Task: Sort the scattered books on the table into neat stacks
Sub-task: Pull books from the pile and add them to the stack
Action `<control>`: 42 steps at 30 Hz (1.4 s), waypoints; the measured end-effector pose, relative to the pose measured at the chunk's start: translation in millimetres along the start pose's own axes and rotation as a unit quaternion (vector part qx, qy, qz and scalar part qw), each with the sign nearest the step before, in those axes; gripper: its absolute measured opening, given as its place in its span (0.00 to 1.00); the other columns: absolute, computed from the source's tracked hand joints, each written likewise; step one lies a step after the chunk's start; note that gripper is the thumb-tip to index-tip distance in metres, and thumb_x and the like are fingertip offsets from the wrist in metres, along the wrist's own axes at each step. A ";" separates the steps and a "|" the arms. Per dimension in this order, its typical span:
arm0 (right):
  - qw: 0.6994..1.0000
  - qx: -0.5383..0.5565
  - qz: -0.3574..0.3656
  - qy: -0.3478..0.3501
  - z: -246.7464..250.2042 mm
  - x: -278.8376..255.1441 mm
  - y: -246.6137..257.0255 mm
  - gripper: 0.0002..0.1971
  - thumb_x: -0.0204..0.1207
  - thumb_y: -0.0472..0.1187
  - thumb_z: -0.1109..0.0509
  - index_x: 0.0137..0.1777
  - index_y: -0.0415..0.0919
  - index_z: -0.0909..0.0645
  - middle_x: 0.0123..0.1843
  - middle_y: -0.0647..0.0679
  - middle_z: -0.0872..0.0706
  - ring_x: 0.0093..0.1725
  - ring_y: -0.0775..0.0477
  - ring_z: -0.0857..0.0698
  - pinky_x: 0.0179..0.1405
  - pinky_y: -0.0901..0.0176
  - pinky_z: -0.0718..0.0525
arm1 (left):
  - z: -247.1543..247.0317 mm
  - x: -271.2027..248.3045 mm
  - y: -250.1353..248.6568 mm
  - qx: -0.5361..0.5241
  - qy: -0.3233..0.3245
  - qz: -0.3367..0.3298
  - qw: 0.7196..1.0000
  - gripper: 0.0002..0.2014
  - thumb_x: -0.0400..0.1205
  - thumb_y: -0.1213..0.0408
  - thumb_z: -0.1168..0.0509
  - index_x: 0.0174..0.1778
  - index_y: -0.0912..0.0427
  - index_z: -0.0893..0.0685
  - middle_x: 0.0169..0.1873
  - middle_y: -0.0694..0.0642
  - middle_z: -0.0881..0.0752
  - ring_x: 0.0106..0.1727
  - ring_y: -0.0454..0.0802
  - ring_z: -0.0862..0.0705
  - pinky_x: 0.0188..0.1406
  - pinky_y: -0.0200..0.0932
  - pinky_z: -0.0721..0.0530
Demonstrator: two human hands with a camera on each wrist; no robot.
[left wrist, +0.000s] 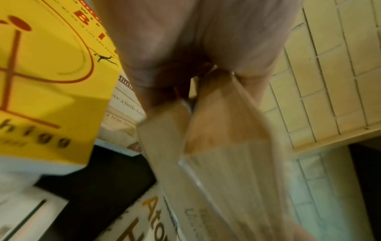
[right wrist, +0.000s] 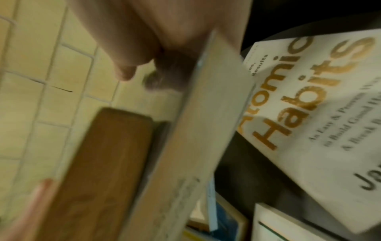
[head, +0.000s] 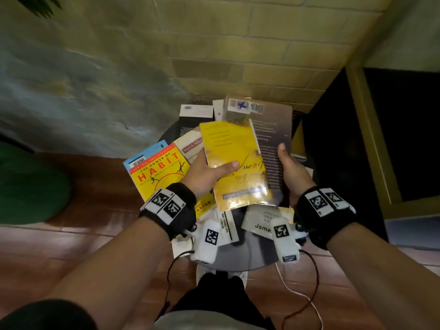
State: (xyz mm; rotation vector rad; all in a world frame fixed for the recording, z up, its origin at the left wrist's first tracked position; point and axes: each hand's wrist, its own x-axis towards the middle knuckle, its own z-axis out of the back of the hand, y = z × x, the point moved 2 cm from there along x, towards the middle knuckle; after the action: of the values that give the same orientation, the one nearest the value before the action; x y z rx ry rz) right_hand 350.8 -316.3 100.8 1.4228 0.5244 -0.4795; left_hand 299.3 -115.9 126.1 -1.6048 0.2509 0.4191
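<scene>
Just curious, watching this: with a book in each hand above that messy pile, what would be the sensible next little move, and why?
Probably lay the yellow book in the left hand squarely onto the grey-brown book held by the right hand. The two are lifted and already overlap, while the Habit book and others lie scattered on the table.

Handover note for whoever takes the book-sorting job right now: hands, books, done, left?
Left hand grips the yellow book, lifted above the table.
Right hand grips the brown book, partly under the yellow one.
Still scattered on the table: Power of Habit, Atomic Habits, a few more.
Done: no neat stack visible.
Left: set these two down squared, then stack the rest.
</scene>
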 end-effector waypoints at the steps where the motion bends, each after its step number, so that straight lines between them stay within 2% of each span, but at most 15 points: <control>1: 0.998 -0.024 0.030 -0.041 4.3 -0.9 -4.0 0.33 0.71 0.72 0.37 0.68 0.49 0.21 0.65 0.47 0.14 0.62 0.44 0.15 0.68 0.45 0.22 | -2.5 -4.5 1.6 -0.001 0.009 0.002 1.000 0.28 0.77 0.65 0.26 0.74 0.57 0.24 0.63 0.53 0.12 0.63 0.50 0.14 0.67 0.53 0.17; 4: 0.995 -0.035 0.079 -0.057 11.8 -8.9 -16.3 0.22 0.78 0.64 0.39 0.63 0.52 0.19 0.59 0.51 0.12 0.59 0.47 0.14 0.66 0.47 0.20 | -4.0 -13.3 7.0 -0.008 0.012 0.014 1.000 0.26 0.78 0.67 0.27 0.73 0.57 0.24 0.62 0.53 0.12 0.63 0.50 0.13 0.65 0.49 0.17; 6: 0.994 -0.032 0.090 -0.047 22.7 -13.6 -25.6 0.18 0.82 0.58 0.40 0.61 0.48 0.19 0.55 0.51 0.11 0.54 0.50 0.13 0.60 0.51 0.17 | -1.2 -17.3 11.9 -0.021 0.013 0.031 0.999 0.21 0.79 0.69 0.29 0.68 0.53 0.21 0.59 0.51 0.11 0.61 0.50 0.13 0.64 0.49 0.17; 8: 0.995 -0.033 0.073 -0.053 38.0 -16.7 -37.4 0.21 0.81 0.60 0.39 0.62 0.46 0.20 0.56 0.48 0.12 0.55 0.48 0.13 0.62 0.48 0.17 | 5.2 -21.7 18.8 -0.038 -0.003 0.053 0.998 0.17 0.81 0.70 0.30 0.62 0.49 0.20 0.55 0.49 0.11 0.60 0.51 0.13 0.63 0.52 0.17; 10: 0.994 -0.061 0.038 -0.078 53.6 -19.2 -51.9 0.29 0.74 0.68 0.37 0.64 0.46 0.21 0.58 0.47 0.12 0.57 0.44 0.13 0.65 0.42 0.18 | 12.1 -26.0 26.9 -0.046 -0.026 0.067 0.996 0.17 0.80 0.70 0.30 0.63 0.50 0.20 0.55 0.50 0.11 0.60 0.54 0.13 0.62 0.55 0.16; 14: 0.985 -0.108 0.040 -0.128 76.9 -30.0 -60.8 0.28 0.75 0.64 0.36 0.64 0.43 0.21 0.57 0.43 0.12 0.56 0.41 0.13 0.63 0.41 0.17 | 19.5 -33.1 36.7 -0.017 -0.052 0.047 0.997 0.14 0.79 0.72 0.29 0.54 0.48 0.17 0.49 0.46 0.10 0.53 0.46 0.12 0.54 0.48 0.15; 17: 0.974 -0.143 0.104 -0.141 82.0 -44.8 -43.7 0.20 0.78 0.53 0.32 0.64 0.43 0.26 0.52 0.45 0.14 0.51 0.45 0.15 0.59 0.48 0.18 | 20.4 -34.0 40.4 -0.017 -0.072 0.045 0.996 0.14 0.79 0.73 0.29 0.49 0.47 0.16 0.45 0.44 0.10 0.47 0.43 0.11 0.46 0.44 0.16; 19: 0.965 -0.163 0.155 -0.132 79.0 -54.8 -30.9 0.19 0.78 0.44 0.30 0.66 0.43 0.29 0.46 0.51 0.16 0.44 0.52 0.17 0.50 0.54 0.17 | 15.2 -32.2 42.2 -0.017 -0.072 0.058 0.996 0.12 0.79 0.72 0.28 0.49 0.48 0.15 0.46 0.48 0.09 0.49 0.48 0.11 0.50 0.48 0.15; 22: 0.941 -0.207 0.231 -0.138 67.7 -67.0 -15.4 0.22 0.74 0.40 0.26 0.65 0.44 0.29 0.45 0.63 0.20 0.47 0.55 0.17 0.48 0.60 0.19 | -1.5 -26.0 45.0 0.006 -0.049 0.065 0.997 0.17 0.74 0.63 0.27 0.59 0.52 0.16 0.54 0.56 0.09 0.57 0.58 0.11 0.63 0.60 0.16; 25: 0.904 -0.274 0.297 -0.138 58.4 -72.2 -8.1 0.20 0.71 0.38 0.23 0.61 0.43 0.25 0.52 0.56 0.20 0.52 0.57 0.21 0.48 0.67 0.24 | -12.9 -15.5 52.9 0.017 -0.056 0.079 0.995 0.29 0.68 0.56 0.26 0.66 0.56 0.21 0.57 0.59 0.10 0.58 0.61 0.12 0.63 0.65 0.16; 30: 0.818 -0.430 0.354 -0.145 58.0 -63.8 -19.5 0.21 0.65 0.33 0.23 0.57 0.45 0.21 0.56 0.47 0.19 0.57 0.42 0.19 0.58 0.43 0.23 | -6.6 4.5 32.2 0.087 -0.136 0.068 0.985 0.24 0.84 0.61 0.34 0.77 0.58 0.30 0.64 0.56 0.19 0.63 0.58 0.18 0.69 0.57 0.21; 33: 0.800 -0.457 0.356 -0.159 63.7 -57.6 -26.7 0.23 0.62 0.29 0.24 0.57 0.43 0.19 0.55 0.45 0.19 0.57 0.39 0.20 0.57 0.45 0.28 | 4.0 27.8 21.5 0.094 -0.178 0.044 0.979 0.30 0.85 0.62 0.37 0.83 0.54 0.39 0.74 0.59 0.24 0.71 0.62 0.22 0.72 0.59 0.23; 37: 0.789 -0.469 0.360 -0.166 71.7 -52.6 -31.2 0.22 0.62 0.30 0.22 0.56 0.42 0.18 0.54 0.45 0.19 0.56 0.40 0.21 0.55 0.51 0.33 | 1.2 47.5 14.3 0.132 -0.170 0.045 0.976 0.37 0.87 0.66 0.40 0.87 0.50 0.54 0.81 0.61 0.32 0.79 0.63 0.30 0.78 0.59 0.30; 39: 0.785 -0.473 0.363 -0.169 72.6 -51.2 -30.3 0.21 0.62 0.30 0.22 0.56 0.42 0.18 0.54 0.45 0.18 0.56 0.40 0.21 0.54 0.52 0.34 | -5.5 50.0 11.5 0.205 -0.179 0.025 0.962 0.38 0.86 0.66 0.38 0.87 0.52 0.53 0.84 0.60 0.38 0.84 0.60 0.39 0.83 0.55 0.38; 42: 0.781 -0.461 0.385 -0.172 72.1 -49.8 -26.2 0.21 0.61 0.28 0.22 0.55 0.41 0.18 0.53 0.43 0.17 0.56 0.38 0.20 0.58 0.50 0.32 | -23.1 43.9 10.2 0.292 -0.155 -0.068 0.941 0.30 0.85 0.61 0.36 0.83 0.56 0.36 0.83 0.60 0.35 0.84 0.58 0.40 0.83 0.57 0.41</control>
State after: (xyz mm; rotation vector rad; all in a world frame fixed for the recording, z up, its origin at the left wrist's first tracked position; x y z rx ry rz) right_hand 299.3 -390.5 115.3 0.4658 -0.1684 0.2030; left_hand 337.7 -135.7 99.6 -0.9484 0.0143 0.4340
